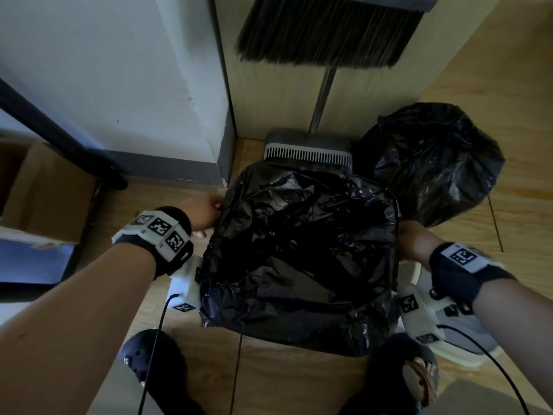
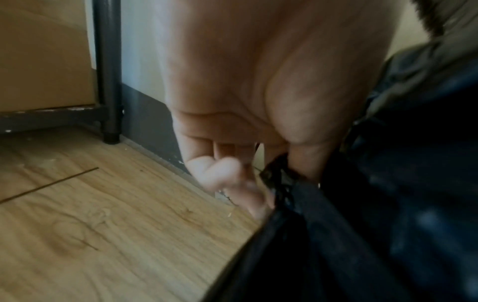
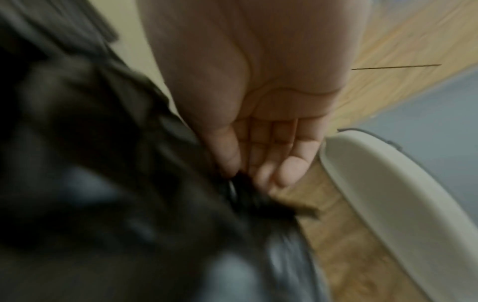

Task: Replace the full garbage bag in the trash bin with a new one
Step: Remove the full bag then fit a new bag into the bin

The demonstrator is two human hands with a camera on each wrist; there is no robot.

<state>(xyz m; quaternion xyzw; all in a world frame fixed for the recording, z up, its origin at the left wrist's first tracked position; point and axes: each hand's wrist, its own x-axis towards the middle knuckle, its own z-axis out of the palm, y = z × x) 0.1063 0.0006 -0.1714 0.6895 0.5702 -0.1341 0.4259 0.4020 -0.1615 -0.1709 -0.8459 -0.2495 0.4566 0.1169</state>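
Note:
A new black garbage bag [image 1: 299, 250] is spread open over the trash bin, whose body is hidden under the plastic. My left hand [image 1: 214, 211] pinches the bag's left edge; in the left wrist view the thumb and forefinger of the left hand [image 2: 284, 167] clamp a bunched bit of the bag [image 2: 362, 224], and the other fingers [image 2: 220, 175] curl loosely. My right hand [image 1: 404, 236] pinches the right edge, seen close in the right wrist view as the right hand [image 3: 238, 173] on the blurred bag [image 3: 116, 183]. The full tied bag [image 1: 431, 163] sits on the floor at the back right.
A broom [image 1: 326, 34] and dustpan [image 1: 308, 148] stand against the wall behind the bin. A cardboard box [image 1: 45, 190] and a dark metal frame leg [image 2: 108, 81] are at the left. A grey sneaker [image 1: 457, 330] lies at the right, dark slippers [image 1: 149, 357] nearest me.

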